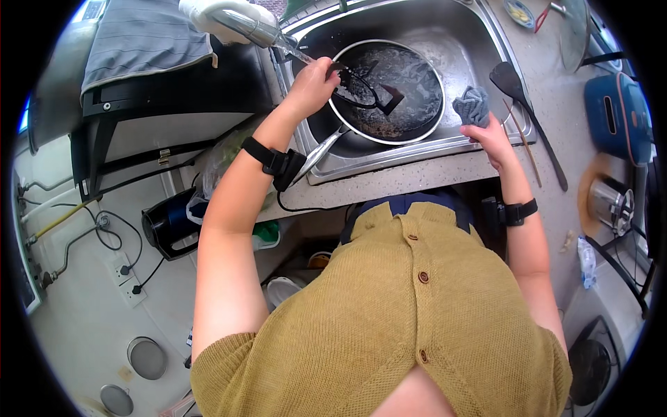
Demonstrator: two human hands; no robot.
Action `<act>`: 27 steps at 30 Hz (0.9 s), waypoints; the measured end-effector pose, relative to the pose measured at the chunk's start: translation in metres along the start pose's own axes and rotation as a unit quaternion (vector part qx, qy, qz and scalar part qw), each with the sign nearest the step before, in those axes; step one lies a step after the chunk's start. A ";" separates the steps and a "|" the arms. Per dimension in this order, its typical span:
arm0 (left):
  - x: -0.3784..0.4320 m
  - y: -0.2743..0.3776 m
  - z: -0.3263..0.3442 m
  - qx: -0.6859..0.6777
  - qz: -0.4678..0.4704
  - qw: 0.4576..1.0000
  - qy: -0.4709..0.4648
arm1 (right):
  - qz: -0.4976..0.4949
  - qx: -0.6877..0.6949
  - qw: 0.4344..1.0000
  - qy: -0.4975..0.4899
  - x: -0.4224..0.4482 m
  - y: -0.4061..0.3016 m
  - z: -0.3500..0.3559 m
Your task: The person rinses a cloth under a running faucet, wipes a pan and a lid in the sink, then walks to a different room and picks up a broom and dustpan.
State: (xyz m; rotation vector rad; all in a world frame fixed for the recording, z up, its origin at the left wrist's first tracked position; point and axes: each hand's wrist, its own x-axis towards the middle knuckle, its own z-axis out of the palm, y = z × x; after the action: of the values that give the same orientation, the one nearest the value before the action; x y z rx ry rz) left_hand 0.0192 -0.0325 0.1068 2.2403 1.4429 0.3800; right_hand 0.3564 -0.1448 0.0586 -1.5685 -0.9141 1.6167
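Note:
My left hand grips a black ring-shaped utensil with flat tabs, held over a frying pan below the running faucet. Water lies in the pan, which sits in the stainless steel sink with its metal handle over the near left edge. Brownish residue shows near the pan's lower rim. At the sink's right side, my right hand holds a crumpled grey cloth. Part of the utensil is hidden by my left fingers.
A black spatula and wooden chopsticks lie on the counter right of the sink. Beyond them stand a blue appliance and a metal pot. A black rack covered partly by a grey cloth is at the left.

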 end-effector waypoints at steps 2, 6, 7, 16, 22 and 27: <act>-0.004 -0.007 0.001 0.037 0.090 0.995 0.021 | 0.008 -0.009 1.000 -0.001 0.004 0.004 -0.003; -0.005 -0.004 -0.002 0.030 0.183 0.983 -0.006 | 0.002 0.002 1.000 0.002 0.010 0.007 -0.004; -0.007 -0.001 -0.001 0.032 0.187 0.982 -0.009 | 0.007 0.001 1.000 0.009 0.011 0.006 -0.003; -0.010 -0.011 0.010 -0.019 0.093 0.994 0.052 | 0.021 -0.013 1.000 0.006 0.029 0.002 -0.003; 0.005 -0.061 0.014 -0.353 -0.187 0.917 0.017 | 0.018 -0.024 1.000 -0.002 0.041 -0.005 -0.004; 0.032 -0.069 -0.008 -0.497 -0.267 0.825 0.003 | 0.012 -0.014 1.000 0.016 0.044 -0.003 -0.010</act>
State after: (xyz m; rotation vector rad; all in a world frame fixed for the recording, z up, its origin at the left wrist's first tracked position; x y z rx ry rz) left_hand -0.0257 0.0226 0.0782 0.9622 1.3325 0.7267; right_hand 0.3652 -0.1052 0.0384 -1.6266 -0.9063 1.5971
